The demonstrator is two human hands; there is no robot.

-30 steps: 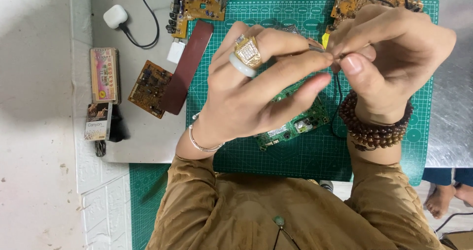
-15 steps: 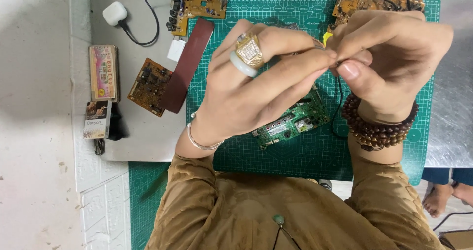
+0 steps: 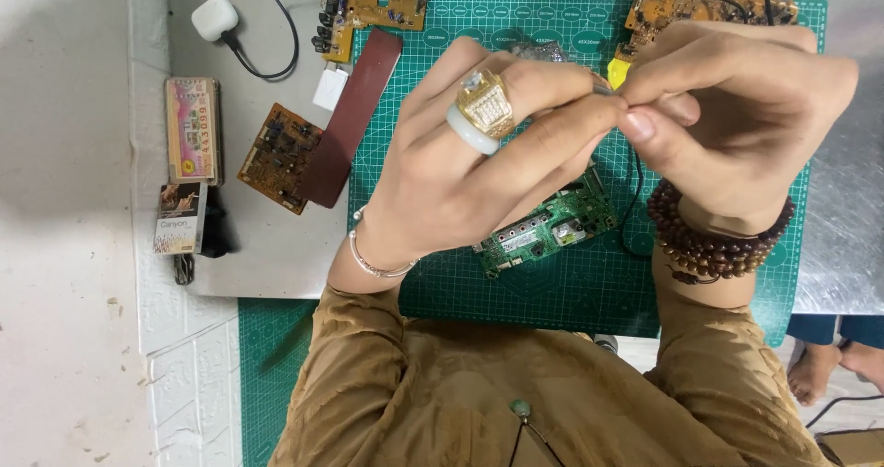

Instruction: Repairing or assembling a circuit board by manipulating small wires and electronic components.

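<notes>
Both hands meet over the green cutting mat (image 3: 737, 274). Left hand (image 3: 479, 168) and right hand (image 3: 737, 117) each pinch fingertips on a thin wire (image 3: 603, 87), probably one strand; it's mostly hidden between the fingers. Yellow part (image 3: 619, 69) sits just behind the pinch point. Green circuit board (image 3: 548, 232) lies flat on the mat below the hands. Brown boards (image 3: 276, 158) and a dark red strip (image 3: 354, 117) lie left of the mat.
</notes>
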